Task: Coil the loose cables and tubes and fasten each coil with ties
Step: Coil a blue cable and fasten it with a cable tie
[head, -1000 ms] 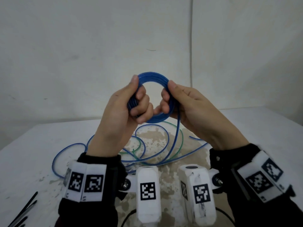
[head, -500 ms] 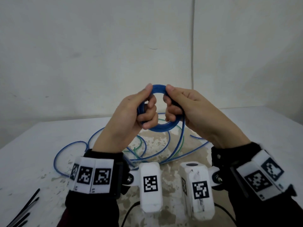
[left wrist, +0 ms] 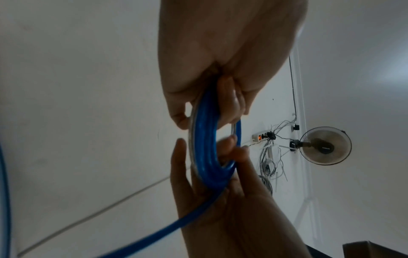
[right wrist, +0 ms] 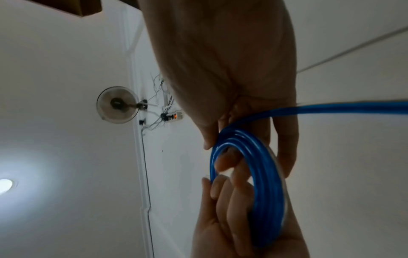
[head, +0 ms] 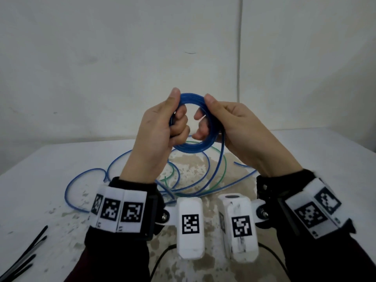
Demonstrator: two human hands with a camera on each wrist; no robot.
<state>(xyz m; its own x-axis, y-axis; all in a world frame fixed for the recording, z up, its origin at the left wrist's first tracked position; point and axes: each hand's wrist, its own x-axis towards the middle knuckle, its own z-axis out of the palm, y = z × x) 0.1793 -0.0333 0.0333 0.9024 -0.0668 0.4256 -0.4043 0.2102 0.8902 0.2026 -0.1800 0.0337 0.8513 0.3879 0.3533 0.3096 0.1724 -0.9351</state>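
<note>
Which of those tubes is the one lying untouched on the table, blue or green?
The green tube. It lies loose on the table, while the blue tube is coiled in both hands, left hand and right hand, its tail trailing down.

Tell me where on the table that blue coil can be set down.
Bare table right of the loose blue tube tail, and far-left surface beyond its outer loop. Crowded: centre, under the hands, with blue and green tube loops; black ties fill the near-left corner.
</note>
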